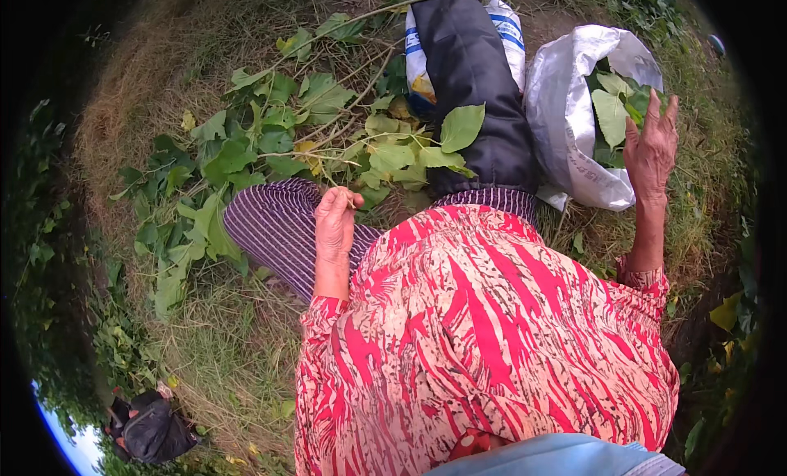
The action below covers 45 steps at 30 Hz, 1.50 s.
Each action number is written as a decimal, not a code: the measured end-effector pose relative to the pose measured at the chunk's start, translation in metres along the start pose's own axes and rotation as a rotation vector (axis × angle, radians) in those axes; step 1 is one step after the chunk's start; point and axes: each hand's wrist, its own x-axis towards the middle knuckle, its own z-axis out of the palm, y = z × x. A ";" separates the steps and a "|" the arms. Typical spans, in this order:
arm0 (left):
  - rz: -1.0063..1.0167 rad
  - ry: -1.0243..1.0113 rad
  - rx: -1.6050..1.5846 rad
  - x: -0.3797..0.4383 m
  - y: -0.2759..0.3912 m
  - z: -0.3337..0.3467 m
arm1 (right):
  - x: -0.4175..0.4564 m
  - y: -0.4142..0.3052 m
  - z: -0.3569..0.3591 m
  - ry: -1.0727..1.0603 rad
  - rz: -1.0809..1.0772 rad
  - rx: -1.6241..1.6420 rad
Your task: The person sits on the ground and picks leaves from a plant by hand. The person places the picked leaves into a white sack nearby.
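Note:
My left hand (335,221) is closed around a thin green stem (330,176), just above my bent knee in striped trousers. Where that stem joins the cut leafy branches (323,101) beyond it is hard to make out. Out to the right, my right hand (653,145) is at the mouth of a white woven plastic sack (556,107), its fingers spread and the back of the hand towards me. Broad green leaves (610,116) fill the sack's opening, right beside these fingers. Nothing shows in the right hand, though its palm is hidden.
A black leg cover (476,89) lies over my outstretched leg, across a second white sack with blue stripes (509,30). Leafy cuttings (227,162) spread over dry grass to the left. A dark bag or bundle (154,430) sits at the lower left, and bushes border both sides.

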 end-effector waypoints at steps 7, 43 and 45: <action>0.018 0.107 -0.065 -0.018 0.006 -0.003 | 0.002 -0.161 -0.014 -0.194 -0.213 1.163; -0.003 0.384 -0.295 -0.018 0.006 -0.006 | -0.050 -0.388 0.090 -0.999 -0.639 1.370; 0.013 0.429 -0.294 -0.019 0.005 0.000 | -0.048 -0.401 0.086 -1.041 -0.670 1.377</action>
